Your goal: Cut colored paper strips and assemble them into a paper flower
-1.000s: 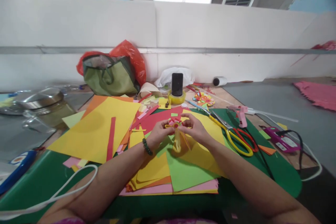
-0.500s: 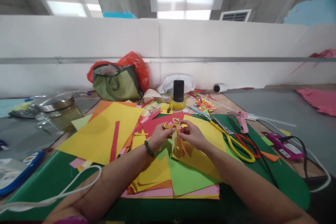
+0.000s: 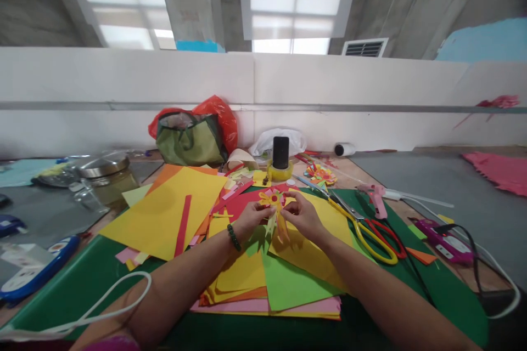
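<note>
My left hand (image 3: 252, 218) and my right hand (image 3: 302, 214) pinch a small paper flower (image 3: 273, 198) between them, above a pile of coloured paper sheets (image 3: 284, 274). The flower has yellow, red and pink petals, and paper strips (image 3: 278, 226) hang down from it between my hands. A dark bead bracelet (image 3: 233, 237) sits on my left wrist. Both hands have their fingers closed on the flower.
Large yellow sheet (image 3: 164, 214) with a red strip lies at left. Yellow-handled scissors (image 3: 362, 225), red-handled scissors (image 3: 385, 230), a pink glue gun (image 3: 376, 197) and a purple tool (image 3: 442, 233) lie at right. A phone (image 3: 280, 152) stands on a tape roll; green bag (image 3: 187, 140), glass jar (image 3: 109, 178).
The view has tilted upward, showing more ceiling. My hands stay together on the flower and have turned it a little, with the hanging strips shifting.
</note>
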A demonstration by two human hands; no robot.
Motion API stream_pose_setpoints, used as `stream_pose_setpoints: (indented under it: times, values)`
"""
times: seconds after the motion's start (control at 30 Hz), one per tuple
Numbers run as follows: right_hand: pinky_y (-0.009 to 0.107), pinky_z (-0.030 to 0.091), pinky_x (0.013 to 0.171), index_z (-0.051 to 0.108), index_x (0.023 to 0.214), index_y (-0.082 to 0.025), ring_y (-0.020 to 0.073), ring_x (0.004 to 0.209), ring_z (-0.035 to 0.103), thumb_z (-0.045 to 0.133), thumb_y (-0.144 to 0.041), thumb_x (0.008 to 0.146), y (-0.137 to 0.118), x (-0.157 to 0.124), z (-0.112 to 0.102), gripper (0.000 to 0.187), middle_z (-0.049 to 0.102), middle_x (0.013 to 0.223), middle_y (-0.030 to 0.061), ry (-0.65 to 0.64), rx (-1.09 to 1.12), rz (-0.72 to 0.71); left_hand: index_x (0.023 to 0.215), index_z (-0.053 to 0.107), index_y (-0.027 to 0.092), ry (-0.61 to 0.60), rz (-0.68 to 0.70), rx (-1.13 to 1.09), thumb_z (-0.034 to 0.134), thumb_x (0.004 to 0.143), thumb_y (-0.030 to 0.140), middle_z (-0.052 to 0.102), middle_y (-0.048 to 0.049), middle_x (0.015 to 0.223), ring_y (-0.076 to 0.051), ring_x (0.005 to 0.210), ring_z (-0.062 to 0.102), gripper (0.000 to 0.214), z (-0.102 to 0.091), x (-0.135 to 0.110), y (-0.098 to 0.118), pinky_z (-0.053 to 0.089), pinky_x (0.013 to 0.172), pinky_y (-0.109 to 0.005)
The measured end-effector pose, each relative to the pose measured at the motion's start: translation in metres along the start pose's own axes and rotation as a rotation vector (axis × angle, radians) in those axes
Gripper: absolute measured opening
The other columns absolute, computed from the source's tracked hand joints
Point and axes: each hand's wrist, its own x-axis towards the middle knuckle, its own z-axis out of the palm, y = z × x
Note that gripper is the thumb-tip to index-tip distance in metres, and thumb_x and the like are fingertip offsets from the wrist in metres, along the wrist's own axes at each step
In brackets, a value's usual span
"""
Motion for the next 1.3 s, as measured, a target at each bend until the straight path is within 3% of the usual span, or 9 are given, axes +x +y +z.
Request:
stream_pose_setpoints:
  times: [0.17,0.33,0.43,0.6,0.73,0.87,1.07,1.3]
  values:
    - [0.027,0.047,0.060,0.049,0.108,-0.018,0.0139,0.057,0.059,0.056,-0.026,0.071,0.000,-0.002,0.000,0.038,0.065,0.063,-0.0035,-0.003,-0.042,-0.037,0.073,0.066,0.013,0.002,0.016,-0.027,0.087,0.047,0.040,0.068,-0.0046,0.070,-0.016,0.062,0.063,0.043,0.002,0.000,0.001,0.050,0.062,-0.027]
    - [0.027,0.047,0.059,0.047,0.115,-0.018,0.0139,0.058,0.059,0.057,-0.023,0.070,0.001,-0.003,-0.002,0.046,0.064,0.064,-0.0041,-0.071,-0.052,-0.080,0.071,0.064,0.013,0.021,0.046,-0.020,0.085,0.048,0.047,0.066,-0.0033,0.066,-0.015,0.060,0.061,0.047,0.001,0.000,0.000,0.049,0.064,-0.029]
    - [0.027,0.047,0.059,0.048,0.114,-0.018,0.0141,0.059,0.058,0.057,-0.025,0.072,-0.001,-0.002,-0.006,0.043,0.061,0.063,-0.0046,-0.022,-0.014,-0.060,0.071,0.065,0.013,0.030,0.079,-0.008,0.085,0.049,0.047,0.065,-0.0018,0.066,-0.014,0.060,0.060,0.045,0.000,-0.002,0.002,0.047,0.063,-0.027]
    - [0.030,0.051,0.063,0.049,0.112,-0.020,0.0174,0.074,0.063,0.068,-0.038,0.069,-0.005,0.001,-0.007,0.051,0.065,0.081,0.0013,0.050,0.066,-0.064,0.067,0.067,0.013,-0.024,0.109,0.046,0.086,0.047,0.048,0.064,-0.0010,0.062,-0.012,0.055,0.055,0.044,0.004,-0.006,0.003,0.041,0.058,-0.024]
    - [0.027,0.049,0.059,0.051,0.110,-0.020,0.0147,0.065,0.060,0.064,-0.035,0.071,-0.003,0.003,-0.002,0.044,0.062,0.072,-0.0020,0.082,0.031,-0.089,0.072,0.070,0.014,-0.079,0.133,0.073,0.087,0.045,0.046,0.069,-0.0032,0.070,-0.015,0.063,0.058,0.046,0.009,-0.007,0.002,0.043,0.063,-0.026]
    - [0.026,0.046,0.055,0.050,0.110,-0.019,0.0138,0.060,0.056,0.059,-0.032,0.072,0.000,0.003,-0.001,0.042,0.058,0.066,-0.0040,0.108,0.000,-0.121,0.085,0.070,0.015,-0.044,0.147,0.088,0.086,0.049,0.045,0.071,-0.0052,0.080,-0.017,0.071,0.062,0.049,0.010,-0.006,0.000,0.045,0.064,-0.026]
    - [0.026,0.046,0.055,0.051,0.109,-0.019,0.0137,0.062,0.056,0.059,-0.033,0.073,-0.002,0.001,-0.001,0.040,0.057,0.069,-0.0029,0.104,-0.027,-0.131,0.076,0.069,0.013,-0.040,0.174,0.097,0.082,0.053,0.050,0.068,-0.0042,0.069,-0.016,0.064,0.060,0.046,0.010,-0.003,-0.006,0.046,0.064,-0.028]
    - [0.024,0.046,0.049,0.048,0.108,-0.020,0.0116,0.053,0.052,0.060,-0.033,0.071,-0.006,0.002,-0.002,0.041,0.054,0.063,-0.0066,0.080,0.092,-0.076,0.075,0.069,0.015,-0.059,0.207,0.104,0.083,0.054,0.036,0.068,-0.0022,0.073,-0.015,0.069,0.058,0.033,0.011,-0.007,-0.001,0.044,0.069,-0.027]
